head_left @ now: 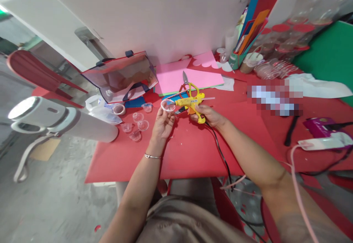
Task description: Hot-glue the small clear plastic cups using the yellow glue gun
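My left hand [163, 123] pinches a small clear plastic cup [168, 106], its round opening tipped toward me. In my right hand [206, 115] is a yellow hot glue gun [196, 105], gripped round its handle with a glue stick jutting from the back. The gun's nozzle points left and reaches the cup's rim; whether it touches I cannot tell. Several more clear cups [143, 125] sit on the red table left of my left hand. Scissors [189, 85] with yellow handles lie just behind the gun, and a utility knife [180, 110] lies beneath its nozzle.
Pink paper sheets [176, 74] lie at the back, beside a clear bag [121, 77]. A large white tumbler [79, 121] stands at the left edge. The gun's black cord [220, 145] runs off the front edge. A white power strip [320, 143] lies at right.
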Demonstrator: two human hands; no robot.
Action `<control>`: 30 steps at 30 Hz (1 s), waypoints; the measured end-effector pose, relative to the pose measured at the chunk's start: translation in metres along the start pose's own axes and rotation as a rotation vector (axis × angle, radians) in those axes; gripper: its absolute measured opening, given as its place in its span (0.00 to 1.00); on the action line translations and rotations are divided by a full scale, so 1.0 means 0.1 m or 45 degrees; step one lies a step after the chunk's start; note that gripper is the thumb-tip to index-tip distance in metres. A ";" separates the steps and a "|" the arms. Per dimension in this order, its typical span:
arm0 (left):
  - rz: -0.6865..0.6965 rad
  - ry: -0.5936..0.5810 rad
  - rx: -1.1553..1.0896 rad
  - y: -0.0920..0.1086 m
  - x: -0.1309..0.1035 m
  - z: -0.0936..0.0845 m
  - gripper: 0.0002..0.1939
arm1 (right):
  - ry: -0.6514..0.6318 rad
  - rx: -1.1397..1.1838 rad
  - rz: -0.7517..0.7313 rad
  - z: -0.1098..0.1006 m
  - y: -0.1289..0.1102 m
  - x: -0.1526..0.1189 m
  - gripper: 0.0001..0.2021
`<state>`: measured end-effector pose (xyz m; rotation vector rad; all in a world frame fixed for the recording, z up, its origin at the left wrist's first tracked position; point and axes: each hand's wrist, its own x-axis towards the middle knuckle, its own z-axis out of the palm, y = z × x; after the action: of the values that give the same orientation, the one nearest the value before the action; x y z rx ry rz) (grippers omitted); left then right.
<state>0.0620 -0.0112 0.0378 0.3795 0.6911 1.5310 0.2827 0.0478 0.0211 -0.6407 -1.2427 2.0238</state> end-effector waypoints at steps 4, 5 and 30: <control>-0.004 0.048 0.026 0.00 -0.01 0.02 0.21 | 0.019 -0.004 -0.006 0.03 0.01 0.02 0.29; -0.005 0.060 0.039 0.00 -0.01 0.02 0.20 | 0.018 -0.002 -0.005 0.04 0.01 0.02 0.28; -0.021 0.048 0.045 -0.01 -0.03 0.01 0.20 | 0.355 -0.332 0.085 0.17 -0.01 0.05 0.14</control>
<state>0.0632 -0.0141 0.0384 0.3718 0.7498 1.5153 0.2674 0.0417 0.0289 -1.0621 -1.3379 1.7630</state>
